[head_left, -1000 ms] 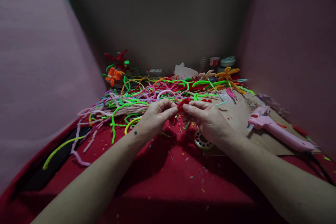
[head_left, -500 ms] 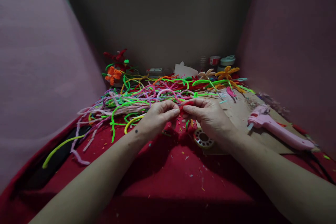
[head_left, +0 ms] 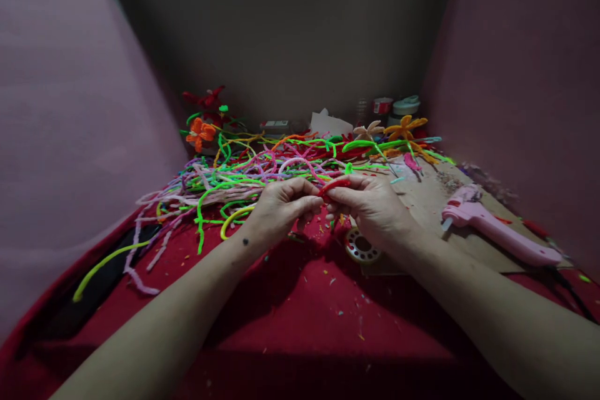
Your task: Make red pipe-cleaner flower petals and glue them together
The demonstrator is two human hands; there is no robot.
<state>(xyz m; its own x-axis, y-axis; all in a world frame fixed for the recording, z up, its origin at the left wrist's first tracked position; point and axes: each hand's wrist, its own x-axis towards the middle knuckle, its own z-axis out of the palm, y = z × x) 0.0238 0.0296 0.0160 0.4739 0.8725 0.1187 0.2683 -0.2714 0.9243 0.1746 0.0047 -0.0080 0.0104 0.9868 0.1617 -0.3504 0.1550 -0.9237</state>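
Observation:
A short red pipe cleaner (head_left: 334,186) is pinched between my two hands above the table. My left hand (head_left: 289,205) grips its left end with thumb and forefinger. My right hand (head_left: 372,203) closes on it from the right, and part of it arches over those fingertips. Just beyond my hands lies a tangled heap of pink, green, purple and other pipe cleaners (head_left: 234,187). Below my right hand rests a white ring-shaped spool (head_left: 362,245) with holes around it.
A pink glue gun (head_left: 501,231) lies on a cardboard sheet (head_left: 426,200) at right, its cord trailing off. Pipe-cleaner flowers, one orange (head_left: 200,134) and one yellow-orange (head_left: 405,129), stand at the back. A lidded container (head_left: 405,107) is behind. Scraps dot the red cloth (head_left: 323,319).
The red pipe cleaner shows more clearly between my fingertips, arched over my right fingers. My hands have shifted only slightly, and the view has moved a little.

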